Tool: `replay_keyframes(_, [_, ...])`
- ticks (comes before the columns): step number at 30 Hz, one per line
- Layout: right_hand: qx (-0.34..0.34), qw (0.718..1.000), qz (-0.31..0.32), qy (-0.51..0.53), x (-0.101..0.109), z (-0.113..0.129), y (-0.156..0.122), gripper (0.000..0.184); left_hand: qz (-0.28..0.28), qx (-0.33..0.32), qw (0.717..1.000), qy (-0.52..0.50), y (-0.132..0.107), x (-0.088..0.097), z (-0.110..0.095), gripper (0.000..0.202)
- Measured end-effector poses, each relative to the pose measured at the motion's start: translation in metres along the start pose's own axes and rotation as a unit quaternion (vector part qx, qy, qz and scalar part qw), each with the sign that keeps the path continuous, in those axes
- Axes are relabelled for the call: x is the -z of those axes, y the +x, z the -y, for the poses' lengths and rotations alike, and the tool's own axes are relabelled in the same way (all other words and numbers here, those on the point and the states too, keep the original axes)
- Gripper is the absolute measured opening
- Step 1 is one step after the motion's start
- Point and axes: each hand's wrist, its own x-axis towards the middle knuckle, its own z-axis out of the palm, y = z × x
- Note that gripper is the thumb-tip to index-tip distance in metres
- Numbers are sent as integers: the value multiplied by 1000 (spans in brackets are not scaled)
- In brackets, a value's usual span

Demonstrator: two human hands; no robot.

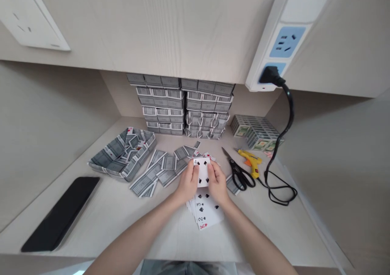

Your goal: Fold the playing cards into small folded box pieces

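Pale desk [122, 218]: left hand [189, 181], right hand [217, 182] both pinching four of spades [202, 171]. Keep grip even, edges square imo; scissors [239, 171] just right of right hand.

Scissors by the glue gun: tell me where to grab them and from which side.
Take the scissors by the black handle loops, the end nearest you; the blades point away. They lie flat, so come from above on the near left: the glue gun crowds the right. The right hand, holding a card with the left hand, is closest.
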Motion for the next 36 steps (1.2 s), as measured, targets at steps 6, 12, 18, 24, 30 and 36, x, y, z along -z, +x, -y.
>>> replay_keyframes(6, [-68,994,45,79,5,-1,6,28,13,-5,1000,-22,3,5,2,25])
replay_keyframes(12, [-97,987,47,118,4,-1,4,25,-2,-23,999,-44,0,4,-1,26])
replay_keyframes(18, [-102,989,38,105,4,-3,1,22,19,2,998,-56,1,5,1,21])
replay_keyframes(24, [-110,982,52,146,4,0,2,20,23,4,997,-70,2,6,5,21])
replay_keyframes(30, [-114,979,62,159,4,6,3,16,8,-10,997,-77,2,6,3,17])
replay_keyframes(36, [-85,988,35,120,3,4,2,9,-6,-8,998,-67,2,6,1,15])
